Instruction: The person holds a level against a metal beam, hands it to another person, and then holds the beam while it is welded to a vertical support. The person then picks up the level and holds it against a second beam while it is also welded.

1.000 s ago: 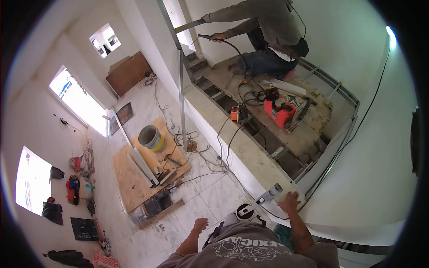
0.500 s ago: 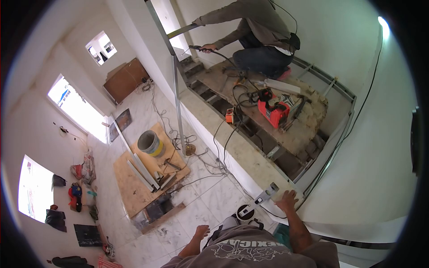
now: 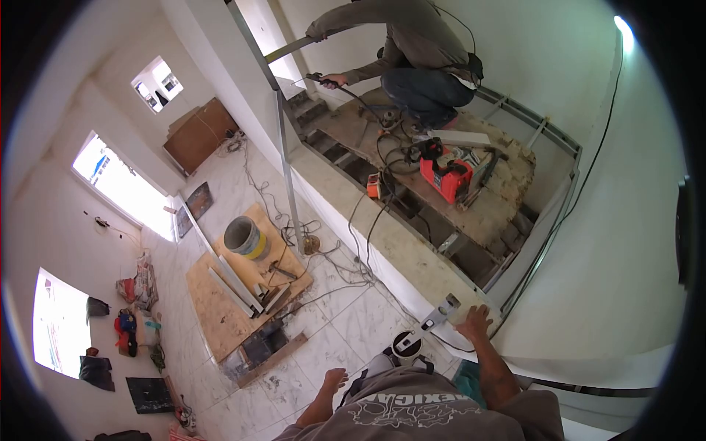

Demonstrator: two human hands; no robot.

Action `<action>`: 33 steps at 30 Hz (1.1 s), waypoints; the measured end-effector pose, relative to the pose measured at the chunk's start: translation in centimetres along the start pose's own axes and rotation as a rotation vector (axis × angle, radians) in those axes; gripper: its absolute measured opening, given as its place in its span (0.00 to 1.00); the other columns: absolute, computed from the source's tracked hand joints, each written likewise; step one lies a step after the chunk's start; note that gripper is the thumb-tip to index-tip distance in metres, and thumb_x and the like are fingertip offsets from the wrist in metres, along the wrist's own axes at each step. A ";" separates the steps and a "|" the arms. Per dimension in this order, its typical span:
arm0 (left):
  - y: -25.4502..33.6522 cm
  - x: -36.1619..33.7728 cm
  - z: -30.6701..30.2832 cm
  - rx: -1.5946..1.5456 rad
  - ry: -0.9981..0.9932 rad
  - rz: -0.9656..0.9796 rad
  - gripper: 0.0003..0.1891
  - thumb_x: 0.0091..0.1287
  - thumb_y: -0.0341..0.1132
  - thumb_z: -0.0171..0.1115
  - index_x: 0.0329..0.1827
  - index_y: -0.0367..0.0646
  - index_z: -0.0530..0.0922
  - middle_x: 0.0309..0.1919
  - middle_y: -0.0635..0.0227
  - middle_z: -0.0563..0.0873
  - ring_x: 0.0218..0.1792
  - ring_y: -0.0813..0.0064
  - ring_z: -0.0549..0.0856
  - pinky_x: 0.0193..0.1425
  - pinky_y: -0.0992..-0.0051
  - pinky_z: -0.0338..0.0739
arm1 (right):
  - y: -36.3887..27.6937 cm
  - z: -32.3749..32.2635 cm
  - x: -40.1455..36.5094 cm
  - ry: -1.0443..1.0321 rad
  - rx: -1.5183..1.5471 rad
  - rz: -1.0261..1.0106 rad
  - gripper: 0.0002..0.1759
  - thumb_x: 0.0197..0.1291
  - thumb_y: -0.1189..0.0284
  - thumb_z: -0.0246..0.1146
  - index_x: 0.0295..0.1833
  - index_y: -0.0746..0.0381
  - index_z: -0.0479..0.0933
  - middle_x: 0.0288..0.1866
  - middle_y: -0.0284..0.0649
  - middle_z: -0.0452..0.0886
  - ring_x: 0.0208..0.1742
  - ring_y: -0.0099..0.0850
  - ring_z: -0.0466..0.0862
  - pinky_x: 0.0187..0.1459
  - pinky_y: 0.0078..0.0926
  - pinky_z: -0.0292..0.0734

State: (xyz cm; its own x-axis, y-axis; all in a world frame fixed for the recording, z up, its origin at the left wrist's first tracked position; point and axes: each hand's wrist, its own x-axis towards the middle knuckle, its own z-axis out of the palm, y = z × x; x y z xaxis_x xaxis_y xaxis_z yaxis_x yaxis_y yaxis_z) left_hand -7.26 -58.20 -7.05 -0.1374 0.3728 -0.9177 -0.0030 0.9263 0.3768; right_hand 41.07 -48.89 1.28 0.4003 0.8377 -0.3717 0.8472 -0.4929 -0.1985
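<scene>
My right hand (image 3: 475,323) rests with fingers spread on the near end of the pale ledge (image 3: 382,217). Close to its left side, a silver spirit level (image 3: 441,312) leans up out of a round, dark-mouthed container (image 3: 407,344). My left hand (image 3: 336,379) hangs in the air over the marble-patterned floor, fingers apart and nothing in it. Beyond the ledge, a co-worker (image 3: 426,66) crouches on boards, one hand on a metal bar (image 3: 290,49) and the other holding a welding electrode holder (image 3: 321,79).
A red machine (image 3: 446,176) and cables lie on the boards (image 3: 485,213), with gaps between slats beside them. On the floor, a plywood sheet (image 3: 202,294) carries a bucket (image 3: 246,237), metal profiles (image 3: 234,288) and a hammer (image 3: 282,270). Loose cables (image 3: 346,275) trail along the ledge's foot.
My view has shifted slightly, so the room's far part sits a little further left. My hands keep nearly the same poses. The co-worker still holds the bar and electrode holder.
</scene>
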 end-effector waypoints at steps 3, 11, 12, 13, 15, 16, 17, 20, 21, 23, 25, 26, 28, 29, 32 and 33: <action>0.5 -0.5 0.0 0.001 -0.005 -0.007 0.22 0.69 0.40 0.53 0.62 0.36 0.70 0.60 0.48 0.77 0.60 0.52 0.76 0.64 0.55 0.69 | -0.4 -0.8 -0.2 -0.021 0.007 0.013 0.56 0.33 0.51 0.77 0.65 0.70 0.62 0.66 0.58 0.57 0.72 0.59 0.54 0.59 0.71 0.60; 0.1 0.7 -0.6 0.014 -0.013 -0.001 0.22 0.67 0.42 0.55 0.61 0.41 0.71 0.56 0.53 0.79 0.56 0.57 0.79 0.60 0.55 0.70 | -0.6 -1.0 -0.3 -0.038 0.003 0.027 0.57 0.33 0.51 0.77 0.67 0.69 0.61 0.67 0.58 0.56 0.73 0.60 0.53 0.59 0.72 0.60; 0.1 0.7 -0.6 0.013 -0.017 0.006 0.22 0.67 0.42 0.55 0.61 0.41 0.71 0.55 0.53 0.79 0.55 0.57 0.79 0.59 0.55 0.70 | -0.6 -1.0 -0.4 -0.033 0.005 0.022 0.57 0.33 0.52 0.77 0.67 0.69 0.61 0.67 0.58 0.56 0.73 0.60 0.53 0.59 0.72 0.60; 0.1 0.8 -0.6 0.011 -0.021 0.012 0.22 0.67 0.42 0.56 0.61 0.41 0.72 0.55 0.54 0.80 0.55 0.57 0.79 0.59 0.55 0.70 | -0.6 -0.9 -0.3 -0.027 0.003 0.022 0.56 0.33 0.52 0.77 0.66 0.69 0.61 0.66 0.58 0.57 0.73 0.60 0.53 0.59 0.72 0.60; 0.2 1.0 -0.5 0.008 -0.028 0.024 0.22 0.67 0.43 0.56 0.60 0.42 0.72 0.54 0.55 0.80 0.54 0.58 0.80 0.58 0.55 0.70 | -0.6 -0.7 -0.2 -0.017 -0.001 0.022 0.55 0.33 0.52 0.77 0.65 0.69 0.63 0.66 0.58 0.57 0.73 0.60 0.53 0.59 0.71 0.60; 0.1 1.0 -0.4 0.007 -0.031 0.030 0.22 0.67 0.43 0.56 0.60 0.42 0.72 0.54 0.55 0.80 0.53 0.58 0.80 0.58 0.55 0.70 | -0.5 -0.6 -0.2 -0.011 -0.001 0.021 0.54 0.33 0.52 0.77 0.64 0.69 0.63 0.66 0.58 0.58 0.73 0.60 0.54 0.59 0.71 0.60; 0.1 1.1 -0.3 0.006 -0.033 0.035 0.21 0.66 0.43 0.57 0.59 0.43 0.73 0.53 0.56 0.81 0.53 0.59 0.80 0.58 0.56 0.70 | -0.5 -0.5 -0.1 -0.005 -0.001 0.020 0.53 0.33 0.53 0.77 0.64 0.69 0.64 0.65 0.58 0.58 0.72 0.59 0.54 0.59 0.71 0.60; 0.0 1.5 -0.3 -0.011 -0.043 0.033 0.21 0.66 0.43 0.58 0.58 0.43 0.74 0.51 0.58 0.82 0.51 0.60 0.81 0.55 0.57 0.71 | -0.7 -0.9 -0.4 0.000 0.008 0.018 0.52 0.33 0.53 0.77 0.62 0.68 0.65 0.65 0.57 0.59 0.72 0.58 0.55 0.59 0.70 0.61; -0.2 1.6 -0.2 -0.013 -0.039 0.026 0.21 0.66 0.43 0.58 0.58 0.43 0.74 0.51 0.59 0.82 0.50 0.61 0.81 0.54 0.57 0.71 | -0.7 -1.2 -0.5 0.000 0.011 0.016 0.51 0.33 0.54 0.77 0.62 0.68 0.65 0.65 0.57 0.59 0.72 0.58 0.55 0.59 0.70 0.61; -0.3 1.6 -0.2 -0.018 -0.031 0.012 0.20 0.66 0.43 0.58 0.58 0.44 0.74 0.50 0.60 0.82 0.50 0.62 0.81 0.53 0.58 0.71 | -0.9 -1.4 -0.5 -0.011 0.004 0.025 0.51 0.33 0.54 0.77 0.62 0.68 0.66 0.65 0.57 0.59 0.72 0.58 0.56 0.59 0.69 0.61; -0.4 1.3 -0.3 -0.023 -0.033 0.013 0.20 0.65 0.43 0.58 0.58 0.44 0.75 0.49 0.60 0.82 0.49 0.62 0.81 0.52 0.59 0.71 | -0.9 -1.4 -0.5 -0.012 0.000 0.030 0.51 0.33 0.54 0.78 0.62 0.68 0.66 0.65 0.56 0.59 0.72 0.57 0.56 0.60 0.68 0.61; -0.4 1.2 -0.3 -0.026 -0.034 0.014 0.20 0.65 0.43 0.58 0.58 0.44 0.75 0.49 0.60 0.82 0.49 0.62 0.81 0.51 0.59 0.71 | -0.9 -1.4 -0.5 -0.007 0.000 0.031 0.51 0.33 0.54 0.78 0.62 0.68 0.66 0.65 0.56 0.59 0.72 0.57 0.56 0.60 0.68 0.61; -0.5 1.1 -0.3 -0.011 -0.028 0.012 0.20 0.66 0.43 0.57 0.58 0.44 0.75 0.49 0.61 0.82 0.49 0.63 0.81 0.52 0.59 0.71 | -0.9 -1.2 -0.4 -0.004 0.002 0.032 0.51 0.33 0.54 0.78 0.62 0.68 0.66 0.66 0.56 0.59 0.72 0.57 0.55 0.60 0.68 0.61; -0.5 1.1 -0.2 -0.005 -0.026 0.011 0.20 0.66 0.43 0.57 0.58 0.44 0.75 0.49 0.61 0.82 0.49 0.63 0.81 0.52 0.59 0.71 | -0.8 -1.2 -0.4 -0.005 0.003 0.031 0.51 0.33 0.54 0.78 0.62 0.68 0.66 0.66 0.56 0.59 0.72 0.57 0.55 0.60 0.68 0.61; -0.3 1.1 -0.2 0.001 -0.035 0.006 0.19 0.67 0.43 0.55 0.58 0.44 0.75 0.50 0.61 0.82 0.50 0.63 0.81 0.53 0.59 0.71 | -0.9 -1.2 -0.4 -0.006 0.001 0.031 0.52 0.33 0.54 0.78 0.62 0.69 0.65 0.66 0.57 0.59 0.72 0.58 0.55 0.60 0.69 0.61; -0.2 1.1 -0.2 -0.001 -0.034 0.007 0.20 0.67 0.42 0.54 0.59 0.42 0.74 0.52 0.57 0.81 0.52 0.60 0.80 0.56 0.57 0.71 | -0.9 -1.2 -0.4 -0.006 -0.001 0.031 0.52 0.33 0.54 0.78 0.62 0.69 0.65 0.66 0.57 0.59 0.72 0.58 0.56 0.60 0.69 0.61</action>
State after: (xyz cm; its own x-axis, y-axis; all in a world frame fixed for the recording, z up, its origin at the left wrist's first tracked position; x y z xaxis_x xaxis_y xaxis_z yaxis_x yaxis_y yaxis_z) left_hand -7.56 -58.01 -8.13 -0.1035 0.3814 -0.9186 -0.0032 0.9234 0.3838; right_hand 40.56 -48.53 2.73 0.4244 0.8207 -0.3826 0.8346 -0.5184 -0.1861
